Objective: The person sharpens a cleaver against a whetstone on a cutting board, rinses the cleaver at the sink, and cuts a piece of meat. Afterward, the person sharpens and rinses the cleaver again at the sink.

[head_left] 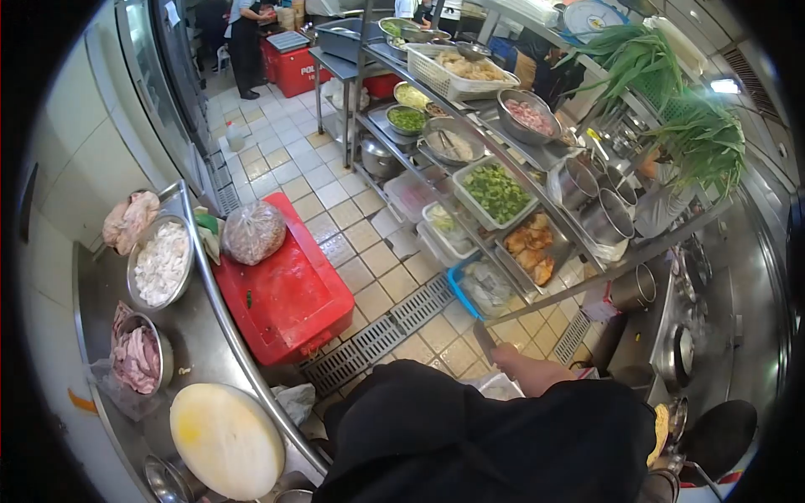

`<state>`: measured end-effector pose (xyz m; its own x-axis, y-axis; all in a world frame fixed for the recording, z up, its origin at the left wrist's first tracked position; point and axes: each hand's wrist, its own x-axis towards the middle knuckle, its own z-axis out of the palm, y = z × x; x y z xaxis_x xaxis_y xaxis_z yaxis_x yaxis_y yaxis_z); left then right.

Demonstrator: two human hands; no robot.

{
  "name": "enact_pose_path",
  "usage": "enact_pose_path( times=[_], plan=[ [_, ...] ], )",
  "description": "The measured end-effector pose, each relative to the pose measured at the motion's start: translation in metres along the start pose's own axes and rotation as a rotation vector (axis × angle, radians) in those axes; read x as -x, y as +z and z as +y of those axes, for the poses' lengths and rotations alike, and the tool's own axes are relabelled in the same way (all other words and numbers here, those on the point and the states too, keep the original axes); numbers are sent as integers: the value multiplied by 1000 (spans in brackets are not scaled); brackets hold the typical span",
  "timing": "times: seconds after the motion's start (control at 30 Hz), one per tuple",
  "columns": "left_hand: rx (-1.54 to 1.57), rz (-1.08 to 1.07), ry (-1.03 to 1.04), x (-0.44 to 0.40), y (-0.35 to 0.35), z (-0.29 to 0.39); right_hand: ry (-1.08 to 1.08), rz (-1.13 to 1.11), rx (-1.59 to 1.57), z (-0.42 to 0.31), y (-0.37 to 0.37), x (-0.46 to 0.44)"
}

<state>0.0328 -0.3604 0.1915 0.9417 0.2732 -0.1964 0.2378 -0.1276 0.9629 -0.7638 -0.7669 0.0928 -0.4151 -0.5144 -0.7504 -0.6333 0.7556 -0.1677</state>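
My right hand (508, 359) is closed around a knife (484, 340), its wide grey blade pointing up and away from me; the handle is hidden in my fingers. Just below that hand, partly covered by my dark clothing, is a whitish container (501, 387). The blade is near a blue-rimmed tub (476, 289) holding a clear plastic bag, low by the shelving. My left hand is out of sight.
A steel counter (220, 352) on the left bears a round cutting board (226, 440) and bowls of raw meat. Beside it stands a red cooler (293, 293) with a bagged lump on top. Shelving (553, 205) holds food trays; stoves (679, 360) lie right. People stand at the back.
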Motion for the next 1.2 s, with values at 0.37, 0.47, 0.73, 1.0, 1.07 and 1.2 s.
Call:
enact_pose_path(
  times=[0.37, 0.47, 0.73, 1.0, 1.07, 1.2],
  plan=[
    [-361, -639, 690, -180, 302, 52, 5, 184, -369, 30, 1, 100],
    [-724, -656, 1032, -255, 371, 10, 97, 176, -314, 52, 12, 143],
    [-1173, -368, 1220, -192, 375, 43, 223, 74, -290, 76, 52, 205],
    [-1356, -273, 1130, -125, 368, 59, 150, -57, -22, 48, 57, 213],
    [-1378, -280, 1141, -131, 363, 56, 39, -45, 23, 67, 53, 186],
    [-1348, -272, 1088, -129, 356, 56, -17, -49, 11, 33, 38, 148]
  ],
)
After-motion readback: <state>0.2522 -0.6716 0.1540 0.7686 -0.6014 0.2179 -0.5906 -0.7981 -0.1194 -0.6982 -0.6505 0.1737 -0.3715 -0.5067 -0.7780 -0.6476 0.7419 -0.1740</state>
